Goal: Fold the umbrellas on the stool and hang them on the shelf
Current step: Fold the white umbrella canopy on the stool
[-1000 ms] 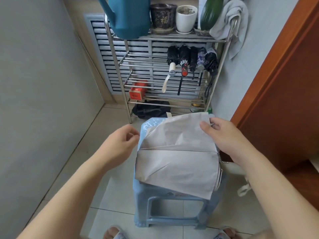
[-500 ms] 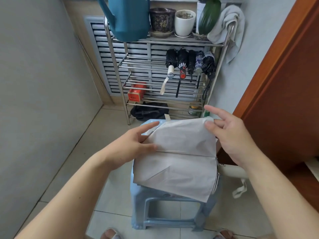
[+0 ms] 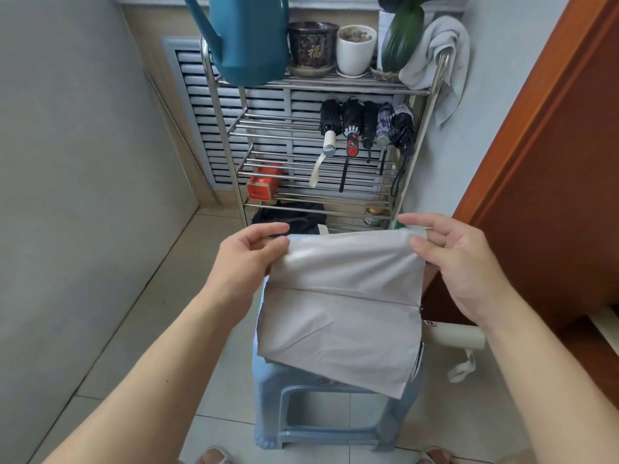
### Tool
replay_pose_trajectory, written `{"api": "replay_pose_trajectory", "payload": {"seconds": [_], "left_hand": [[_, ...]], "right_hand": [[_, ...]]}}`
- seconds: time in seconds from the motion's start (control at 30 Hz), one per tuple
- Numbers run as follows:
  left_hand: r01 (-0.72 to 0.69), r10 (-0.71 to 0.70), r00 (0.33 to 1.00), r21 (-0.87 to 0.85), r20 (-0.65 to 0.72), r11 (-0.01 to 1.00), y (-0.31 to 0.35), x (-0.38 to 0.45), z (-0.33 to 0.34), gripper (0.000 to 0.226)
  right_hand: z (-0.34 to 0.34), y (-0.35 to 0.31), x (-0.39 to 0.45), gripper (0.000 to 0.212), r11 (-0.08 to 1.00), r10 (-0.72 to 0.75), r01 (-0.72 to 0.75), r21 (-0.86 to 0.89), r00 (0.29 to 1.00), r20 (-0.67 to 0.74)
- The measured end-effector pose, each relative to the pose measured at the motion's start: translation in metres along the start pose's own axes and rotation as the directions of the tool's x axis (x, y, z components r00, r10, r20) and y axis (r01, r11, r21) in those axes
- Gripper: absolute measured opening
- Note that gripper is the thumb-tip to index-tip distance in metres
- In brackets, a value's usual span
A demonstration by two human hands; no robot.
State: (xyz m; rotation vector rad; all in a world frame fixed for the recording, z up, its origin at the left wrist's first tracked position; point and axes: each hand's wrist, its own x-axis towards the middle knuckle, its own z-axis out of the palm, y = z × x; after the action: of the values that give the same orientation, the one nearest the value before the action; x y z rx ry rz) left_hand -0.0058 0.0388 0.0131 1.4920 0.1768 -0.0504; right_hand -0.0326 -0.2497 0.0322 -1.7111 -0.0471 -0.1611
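While the far wall holds a louvred vent, a metal shelf (image 3: pixel 335 85) stands against it, and on its top tier sit a blue watering can (image 3: pixel 251 38), a dark pot (image 3: pixel 311 45), a white pot (image 3: pixel 355 48), a green plant (image 3: pixel 402 35) and a grey towel (image 3: pixel 438 51) draped over the right post. A brown door (image 3: pixel 552 162) fills the right side. Near the middle, a pale blue stool (image 3: pixel 321 420) stands on the tiled floor, and a grey umbrella (image 3: pixel 341 316) lies across its seat, canopy spread flat in folds, with its white handle (image 3: pixel 455 339) sticking out to the right past the stool and a strap (image 3: pixel 464 368) hanging from it. Five folded umbrellas (image 3: pixel 365 125) hang in a row from the shelf's second tier, towards the right, handles down. A black bag (image 3: pixel 291 217) lies on the bottom tier and a red tin (image 3: pixel 264 187) sits on the tier above it, at the left. The left hand (image 3: pixel 249 259) pinches the far left corner of the canopy between thumb and fingers. The right hand (image 3: pixel 459 262) pinches the far right corner the same way, its other fingers loosely spread. Both hold that far edge lifted just off the stool
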Motion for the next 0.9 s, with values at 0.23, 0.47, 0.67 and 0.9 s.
{"api": "replay_pose_trajectory", "payload": {"seconds": [0.23, 0.47, 0.67, 0.9], "left_hand": [[-0.055, 0.054, 0.998, -0.029, -0.04, 0.998, -0.008, -0.008, 0.006, 0.02], [0.011, -0.009, 0.995, 0.023, -0.099, 1.0, -0.003, 0.007, -0.005, 0.004], [0.156, -0.177, 0.981, -0.226, -0.075, 0.962, -0.005, 0.006, -0.001, 0.022], [-0.095, 0.082, 0.994, 0.194, 0.073, 0.976, -0.009, 0.004, -0.009, 0.043]], "right_hand": [[0.001, 0.005, -0.002, 0.03, 0.999, 0.028, -0.027, 0.037, 0.999, -0.03], [0.001, 0.007, 0.005, 0.017, 0.998, 0.043, -0.048, -0.034, 0.989, -0.144], [0.002, 0.005, 0.006, 0.015, 0.991, 0.127, -0.113, 0.075, 0.97, -0.206], [0.003, 0.015, 0.009, 0.017, 0.992, 0.122, -0.124, -0.008, 0.985, -0.121]]}}
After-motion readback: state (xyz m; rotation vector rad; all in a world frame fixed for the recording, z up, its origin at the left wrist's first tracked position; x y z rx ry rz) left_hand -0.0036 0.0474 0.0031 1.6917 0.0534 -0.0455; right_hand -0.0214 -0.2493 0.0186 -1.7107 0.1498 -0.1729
